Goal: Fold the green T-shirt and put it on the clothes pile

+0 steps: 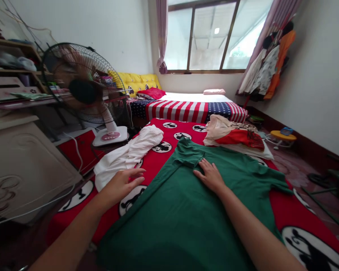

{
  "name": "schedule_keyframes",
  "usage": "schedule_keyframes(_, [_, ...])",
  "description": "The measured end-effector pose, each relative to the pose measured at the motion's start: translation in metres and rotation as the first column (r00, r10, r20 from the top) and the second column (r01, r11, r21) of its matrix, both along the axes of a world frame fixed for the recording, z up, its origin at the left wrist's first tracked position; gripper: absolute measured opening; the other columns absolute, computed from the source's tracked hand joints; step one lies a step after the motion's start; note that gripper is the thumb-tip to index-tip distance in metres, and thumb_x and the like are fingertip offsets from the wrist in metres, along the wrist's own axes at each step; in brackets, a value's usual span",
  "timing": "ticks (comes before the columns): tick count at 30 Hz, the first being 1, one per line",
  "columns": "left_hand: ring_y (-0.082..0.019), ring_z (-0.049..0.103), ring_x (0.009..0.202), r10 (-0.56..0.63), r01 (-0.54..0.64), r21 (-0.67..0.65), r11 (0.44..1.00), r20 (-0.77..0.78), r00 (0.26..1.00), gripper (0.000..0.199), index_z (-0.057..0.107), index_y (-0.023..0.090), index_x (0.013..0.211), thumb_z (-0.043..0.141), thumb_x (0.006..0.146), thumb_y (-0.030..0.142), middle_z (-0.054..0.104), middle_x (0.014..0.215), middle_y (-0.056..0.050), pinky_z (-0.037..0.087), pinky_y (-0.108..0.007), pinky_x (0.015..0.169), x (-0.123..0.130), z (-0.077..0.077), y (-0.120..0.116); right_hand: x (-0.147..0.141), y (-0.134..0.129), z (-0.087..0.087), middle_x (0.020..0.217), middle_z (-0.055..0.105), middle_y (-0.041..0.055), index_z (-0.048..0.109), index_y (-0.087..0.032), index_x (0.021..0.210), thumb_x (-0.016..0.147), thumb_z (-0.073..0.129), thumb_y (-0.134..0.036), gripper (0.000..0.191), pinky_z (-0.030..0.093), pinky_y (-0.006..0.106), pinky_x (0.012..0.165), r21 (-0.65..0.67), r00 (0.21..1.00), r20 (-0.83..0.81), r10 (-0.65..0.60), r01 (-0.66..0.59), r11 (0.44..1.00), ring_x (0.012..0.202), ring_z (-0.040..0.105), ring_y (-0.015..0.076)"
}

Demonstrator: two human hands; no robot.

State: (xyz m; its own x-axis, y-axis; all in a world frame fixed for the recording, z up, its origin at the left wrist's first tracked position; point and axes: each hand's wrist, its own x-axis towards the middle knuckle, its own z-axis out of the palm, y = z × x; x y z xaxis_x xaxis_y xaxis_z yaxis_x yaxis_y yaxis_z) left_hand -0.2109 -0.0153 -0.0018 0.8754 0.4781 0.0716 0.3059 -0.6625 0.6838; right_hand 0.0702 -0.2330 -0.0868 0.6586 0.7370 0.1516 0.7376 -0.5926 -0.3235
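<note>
Left hand (121, 187) open, fingers spread, gripping nothing; it sits over the red bedcover (282, 207), just beside the near edge of the green T-shirt (180, 214); contact with the cover cannot be told. Right hand (210, 175) open, palm down and flat on the shirt's upper middle; no grip.

Shirt lies spread on the bed, front-to-back orientation unclear; one short sleeve (271, 181) extends to the right; a folded-looking flap (186, 152) sits at the far edge; collar not made out. Fabric appears to be matte, soft knit; judged light, limp and quick to slide or crease; best taken at the shoulder seams or hem, with both hands.

Nearby: crumpled white garment (127, 154) beyond the left hand, soft and bunched; mixed pile of clothes (237, 137) beyond the shirt; pedestal fan (84, 90) left of the bed.
</note>
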Motion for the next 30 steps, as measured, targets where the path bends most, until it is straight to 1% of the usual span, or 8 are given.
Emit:
schedule_keyframes(4, [-0.024,0.068,0.087,0.172,-0.176,-0.108,0.978,-0.046,0.984,0.045,0.072,0.019,0.104,0.060,0.076,0.053,0.075,0.095,-0.006,0.052,-0.029,0.076,-0.055,-0.032,-0.009,0.006,0.006,0.013,0.139,0.050,0.0127,0.057,-0.017,0.124,0.093,0.040,-0.048,0.047,0.028,0.046,0.109,-0.033,0.998,-0.057,-0.024,0.022,0.999,0.132,0.041,0.0254])
schedule_keyframes(8, [-0.020,0.066,0.070,0.213,-0.224,-0.089,0.971,-0.116,0.970,0.040,0.071,0.018,0.096,0.063,0.073,0.050,0.073,0.080,-0.004,0.047,-0.025,0.063,-0.086,-0.052,-0.022,0.012,0.023,0.035,0.105,0.068,0.0106,0.069,-0.020,0.085,0.090,0.038,-0.058,0.049,0.046,0.038,0.088,-0.090,0.991,-0.109,-0.071,0.062,0.994,0.103,0.061,0.0271])
schedule_keyframes(14, [-0.018,0.059,0.062,0.251,-0.243,0.065,0.968,-0.299,0.921,0.031,0.066,0.022,0.076,0.065,0.070,0.052,0.065,0.066,0.000,0.036,-0.024,0.055,-0.108,-0.056,-0.035,0.009,0.056,0.045,0.101,0.065,0.0210,0.068,-0.014,0.076,0.077,0.051,-0.067,0.055,0.046,0.047,0.083,-0.075,0.923,-0.138,-0.360,0.353,0.933,0.102,0.060,0.0385])
schedule_keyframes(18, [-0.016,0.056,0.062,0.221,-0.192,0.123,0.974,-0.305,0.926,0.022,0.059,0.021,0.067,0.061,0.073,0.042,0.062,0.066,0.001,0.034,-0.024,0.057,-0.117,-0.056,-0.041,0.009,0.068,0.041,0.093,0.068,0.0169,0.068,-0.015,0.073,0.070,0.069,-0.045,0.030,0.048,0.044,0.081,0.022,0.856,-0.253,-0.451,0.472,0.882,0.100,0.061,0.0362])
schedule_keyframes(21, [-0.015,0.054,0.059,0.206,-0.192,0.083,0.978,-0.217,0.954,0.025,0.053,0.021,0.065,0.055,0.078,0.041,0.059,0.063,0.002,0.035,-0.023,0.056,-0.121,-0.054,-0.047,0.011,0.077,0.041,0.084,0.068,0.0106,0.066,-0.015,0.072,0.071,0.070,-0.030,0.015,0.051,0.036,0.075,0.150,0.806,-0.408,-0.429,0.522,0.840,0.094,0.063,0.0277])
schedule_keyframes(25, [-0.015,0.054,0.057,0.232,-0.236,-0.140,0.962,-0.045,0.972,0.032,0.052,0.022,0.069,0.050,0.083,0.052,0.055,0.059,0.004,0.038,-0.022,0.053,-0.119,-0.049,-0.055,0.012,0.092,0.051,0.083,0.065,0.0024,0.061,-0.013,0.096,0.089,0.058,-0.032,0.020,0.054,0.027,0.062,0.318,0.693,-0.663,-0.283,0.603,0.731,0.069,0.063,0.0122])
schedule_keyframes(28, [-0.016,0.058,0.059,0.231,-0.212,-0.259,0.942,0.045,0.972,0.031,0.056,0.023,0.070,0.056,0.080,0.053,0.060,0.062,0.003,0.042,-0.021,0.054,-0.114,-0.044,-0.065,0.017,0.100,0.068,0.073,0.062,-0.0014,0.058,-0.014,0.101,0.093,0.051,-0.026,0.017,0.054,0.025,0.055,0.385,0.596,-0.789,-0.149,0.669,0.636,0.057,0.060,0.0099])
schedule_keyframes(30, [-0.016,0.059,0.059,0.159,-0.132,-0.294,0.947,0.070,0.985,0.030,0.059,0.023,0.071,0.058,0.080,0.051,0.062,0.063,0.002,0.044,-0.021,0.054,-0.109,-0.040,-0.074,0.022,0.101,0.081,0.063,0.060,-0.0028,0.058,-0.015,0.098,0.090,0.048,-0.020,0.014,0.055,0.027,0.055,0.410,0.548,-0.833,-0.069,0.697,0.588,0.054,0.060,0.0116])
